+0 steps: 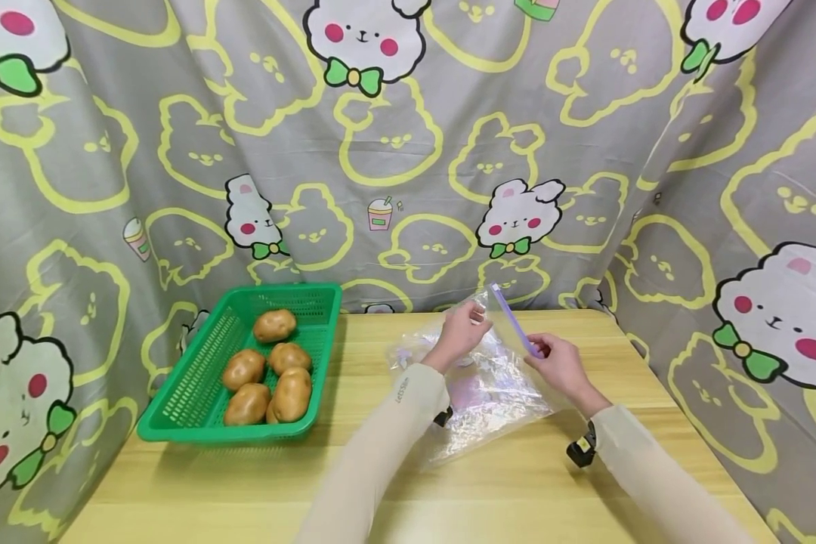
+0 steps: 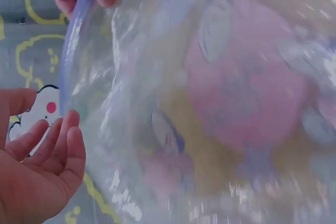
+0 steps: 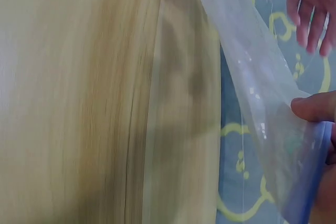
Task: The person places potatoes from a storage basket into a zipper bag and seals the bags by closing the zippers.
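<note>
A clear zip bag (image 1: 493, 389) with pink and pale printed shapes lies partly on the table, its mouth edge lifted. Along that edge runs a purple zip strip (image 1: 515, 323). My right hand (image 1: 559, 368) pinches the near end of the strip between thumb and fingers; the right wrist view shows the thumb (image 3: 314, 106) on the plastic. My left hand (image 1: 462, 334) is over the bag, close to the strip's far part. In the left wrist view its fingers (image 2: 73, 156) are loosely bent with nothing between them; whether they touch the plastic, I cannot tell.
Left of the bag stands a green plastic basket (image 1: 197, 385) holding several brown potatoes (image 1: 275, 326). Both sit on a wooden table (image 1: 517, 491). A grey patterned curtain (image 1: 435, 151) hangs behind the table and at both sides.
</note>
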Tool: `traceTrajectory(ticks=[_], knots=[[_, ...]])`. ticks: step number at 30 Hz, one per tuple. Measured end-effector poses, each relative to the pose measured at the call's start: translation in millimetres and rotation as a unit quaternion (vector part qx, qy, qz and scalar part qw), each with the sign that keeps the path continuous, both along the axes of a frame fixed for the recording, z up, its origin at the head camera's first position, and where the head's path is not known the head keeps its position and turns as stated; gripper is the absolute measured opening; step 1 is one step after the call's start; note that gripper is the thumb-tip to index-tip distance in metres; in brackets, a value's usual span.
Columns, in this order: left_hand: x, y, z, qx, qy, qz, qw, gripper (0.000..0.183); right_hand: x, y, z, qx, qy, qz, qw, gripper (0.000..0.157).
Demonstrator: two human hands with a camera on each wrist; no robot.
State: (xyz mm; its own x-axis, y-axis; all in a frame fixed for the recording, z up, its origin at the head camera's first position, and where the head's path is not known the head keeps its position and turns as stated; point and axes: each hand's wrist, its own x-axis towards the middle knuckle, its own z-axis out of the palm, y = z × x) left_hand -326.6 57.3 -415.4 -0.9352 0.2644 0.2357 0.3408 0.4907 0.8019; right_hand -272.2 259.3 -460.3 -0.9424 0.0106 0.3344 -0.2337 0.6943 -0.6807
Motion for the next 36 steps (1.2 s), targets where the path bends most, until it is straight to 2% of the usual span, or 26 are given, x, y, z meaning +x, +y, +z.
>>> traceTrajectory(ticks=[4, 11, 16, 20, 25, 29, 36], knots=[[-4.0, 7.4, -2.1, 0.027, -0.02, 0.021, 0.9992, 0.025, 1.0, -10.3, -0.5, 0.002, 0.027, 0.013, 1.0, 0.029], [-7.1, 13.3, -2.5, 0.043, -0.073, 0.068, 0.9941, 0.043, 1.7, -24.6, 0.0, 0.007, 0.078, 0.028, 0.997, 0.021], [-9.0, 14.0, -4.2, 0.056, -0.081, 0.09, 0.9911, 0.05, 2.7, -33.1, 1.5, 0.028, 0.118, 0.035, 0.992, 0.019], [-11.1, 15.3, -4.3, 0.08, -0.073, 0.088, 0.9902, 0.045, 1.8, -38.1, 1.7, 0.039, 0.147, 0.032, 0.988, 0.019], [-13.4, 16.0, -1.9, 0.134, -0.075, 0.084, 0.9846, 0.028, -0.5, -44.7, 2.5, 0.045, 0.175, 0.032, 0.983, 0.02], [-14.8, 13.9, 0.6, 0.181, -0.072, 0.067, 0.9785, 0.013, 1.4, -49.6, 6.9, 0.029, 0.165, 0.042, 0.985, 0.019], [-14.9, 0.7, 12.3, 0.244, -0.073, 0.036, 0.9664, 0.008, 9.5, -53.9, 23.0, -0.025, 0.088, 0.07, 0.993, 0.011]])
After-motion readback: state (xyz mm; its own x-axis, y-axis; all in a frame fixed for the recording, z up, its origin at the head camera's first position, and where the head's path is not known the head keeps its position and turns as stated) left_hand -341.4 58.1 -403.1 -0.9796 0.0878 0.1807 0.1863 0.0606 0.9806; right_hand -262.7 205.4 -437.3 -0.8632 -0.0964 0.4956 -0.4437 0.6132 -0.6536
